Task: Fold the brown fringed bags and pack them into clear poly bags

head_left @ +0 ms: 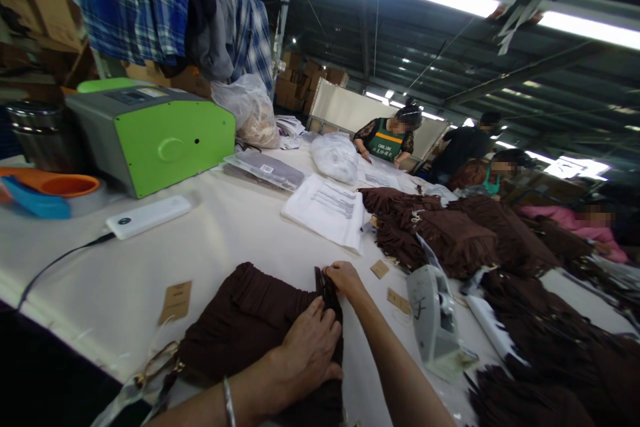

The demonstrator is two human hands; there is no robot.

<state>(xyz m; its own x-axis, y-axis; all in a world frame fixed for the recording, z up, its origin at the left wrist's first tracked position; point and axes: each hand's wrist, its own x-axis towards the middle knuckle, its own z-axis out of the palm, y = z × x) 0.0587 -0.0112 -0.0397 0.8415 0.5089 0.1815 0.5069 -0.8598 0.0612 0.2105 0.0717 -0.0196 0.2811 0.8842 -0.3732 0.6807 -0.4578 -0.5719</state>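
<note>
A dark brown gathered bag (250, 320) lies on the white table in front of me. My left hand (307, 343), a metal bangle on its wrist, rests across the bag with fingers bent over its right edge. At the far corner of that edge, my right hand (345, 278) is closed in a pinch on a dark strip of the bag; the exact part is hard to make out. A brown card tag (176, 301) lies beside the bag, with a white string running toward the strap hardware (157, 363) at its lower left.
Right of my hands stands a grey tape dispenser (435, 320), near more brown bags (450, 240). On the left are a green machine (175, 143), a white power bank (149, 216) with a cable, and tape rolls (55, 183). Papers (327, 210) lie ahead; co-workers are beyond.
</note>
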